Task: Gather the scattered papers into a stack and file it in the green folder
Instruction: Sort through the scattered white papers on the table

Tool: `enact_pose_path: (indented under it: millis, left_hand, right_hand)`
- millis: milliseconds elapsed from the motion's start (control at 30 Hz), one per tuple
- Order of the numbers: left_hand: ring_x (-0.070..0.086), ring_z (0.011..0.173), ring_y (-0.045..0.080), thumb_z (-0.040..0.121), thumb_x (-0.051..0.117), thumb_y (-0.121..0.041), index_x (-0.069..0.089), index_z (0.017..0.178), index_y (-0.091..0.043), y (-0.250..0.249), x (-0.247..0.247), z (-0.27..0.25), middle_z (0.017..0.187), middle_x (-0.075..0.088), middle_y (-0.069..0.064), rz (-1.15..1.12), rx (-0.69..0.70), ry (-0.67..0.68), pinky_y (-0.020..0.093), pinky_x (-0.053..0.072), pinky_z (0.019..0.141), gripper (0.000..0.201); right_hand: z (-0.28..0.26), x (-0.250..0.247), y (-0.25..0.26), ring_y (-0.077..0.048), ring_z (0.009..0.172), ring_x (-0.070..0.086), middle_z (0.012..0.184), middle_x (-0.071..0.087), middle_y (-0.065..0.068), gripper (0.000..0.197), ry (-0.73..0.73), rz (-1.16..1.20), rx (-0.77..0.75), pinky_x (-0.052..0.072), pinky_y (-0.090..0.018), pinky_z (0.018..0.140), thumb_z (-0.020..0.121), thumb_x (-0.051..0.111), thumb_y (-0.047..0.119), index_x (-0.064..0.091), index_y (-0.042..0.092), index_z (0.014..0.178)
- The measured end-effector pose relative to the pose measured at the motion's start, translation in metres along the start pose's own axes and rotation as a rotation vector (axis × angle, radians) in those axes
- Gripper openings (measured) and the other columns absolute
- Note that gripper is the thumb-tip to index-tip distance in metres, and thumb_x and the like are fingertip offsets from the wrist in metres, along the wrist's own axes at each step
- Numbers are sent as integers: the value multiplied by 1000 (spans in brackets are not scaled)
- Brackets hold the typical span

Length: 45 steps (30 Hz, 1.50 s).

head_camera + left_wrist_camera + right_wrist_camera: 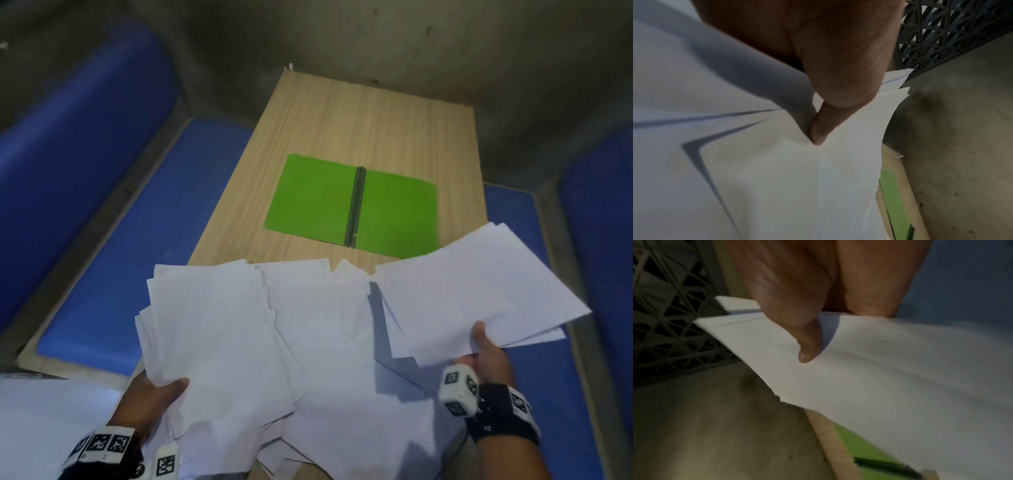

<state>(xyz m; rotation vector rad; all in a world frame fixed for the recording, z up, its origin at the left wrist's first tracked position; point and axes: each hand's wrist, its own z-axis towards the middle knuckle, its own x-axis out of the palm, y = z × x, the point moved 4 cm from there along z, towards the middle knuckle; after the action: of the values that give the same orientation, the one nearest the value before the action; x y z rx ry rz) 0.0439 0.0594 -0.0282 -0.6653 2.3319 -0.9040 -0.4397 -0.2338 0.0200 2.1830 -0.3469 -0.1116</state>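
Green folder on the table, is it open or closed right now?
Open. The green folder lies flat on the table, both covers spread either side of its dark spine, no papers in it yet.

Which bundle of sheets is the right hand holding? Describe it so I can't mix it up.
Start at the wooden table with the open green folder. Near and right of it, the right hand pinches a fanned bundle of papers by its near edge. Unlike the loose pile, it juts past the table's right edge.
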Motion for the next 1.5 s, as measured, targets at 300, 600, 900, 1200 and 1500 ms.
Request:
enact_pose_path:
  millis: [300, 600, 900, 1200, 1500]
  left_hand:
    - [66, 93, 36, 83, 72, 2, 59, 122, 0, 9, -2, -3, 106, 70, 18, -34, -42, -21, 46, 51, 85, 42]
    - [60, 97, 35, 85, 69, 4, 54, 129, 3, 3, 5, -9, 110, 64, 18, -62, -46, -61, 47, 45, 92, 46]
    - [63, 96, 35, 83, 72, 1, 57, 123, -3, 6, 11, -7, 107, 66, 17, -95, -59, -54, 49, 47, 94, 43]
    - [65, 90, 34, 85, 68, 6, 60, 115, -2, 3, 13, -2, 107, 68, 21, -117, -82, -21, 47, 48, 90, 33]
    - [66, 91, 34, 77, 77, -2, 61, 122, 1, -1, 49, -12, 103, 70, 20, 95, -52, 57, 43, 49, 86, 47]
  right_hand:
    - [-41, 33, 12, -4, 75, 72, 98, 72, -10, 23, 348, -516, -242, 59, -26, 69, 84, 67, 4, 66, 5, 106]
    - [-31, 79, -96, -29, 116, 51, 129, 48, -8, 53, 506, -1604, -251, 45, -32, 91, 76, 68, 32, 53, 13, 123]
    - [-37, 67, -88, -18, 73, 59, 82, 61, -1, 19, 461, -1334, -114, 46, -24, 63, 72, 79, 19, 64, 14, 83]
    - [-13, -34, -43, -37, 107, 61, 110, 64, -14, 41, -202, -689, 147, 45, -32, 86, 81, 72, 9, 59, -10, 116]
    - [-4, -30, -51, -28, 85, 61, 104, 67, -16, 34, -325, -525, 29, 50, -36, 86, 74, 74, 0, 59, 1, 104]
